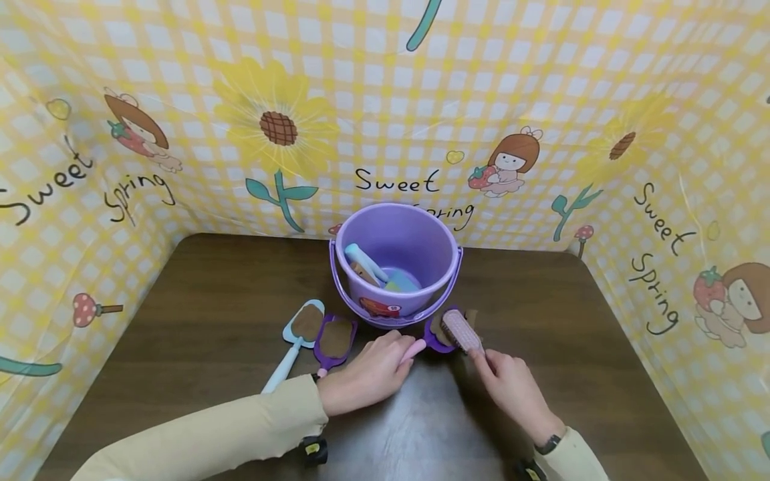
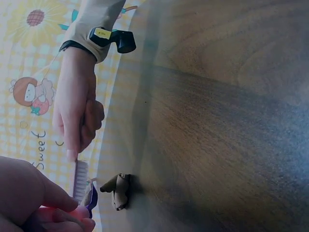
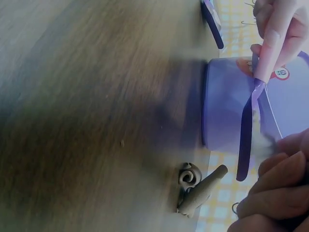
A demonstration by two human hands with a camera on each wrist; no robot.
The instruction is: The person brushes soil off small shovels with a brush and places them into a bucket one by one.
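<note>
Right fingers (image 1: 482,367) clamp a pale-pink brush (image 1: 462,330), slanting toward the table's (image 1: 541,321) far edge. Left fingers (image 1: 394,339) grip a purple-headed scoop (image 1: 431,339).

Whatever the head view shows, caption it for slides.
Left hand holds a purple shovel, right hand a brush, before a purple bucket.

Left fingers (image 3: 292,48) and right fingers (image 3: 277,195) both curl, sleeved forearms (image 1: 204,427) angling inward
</note>
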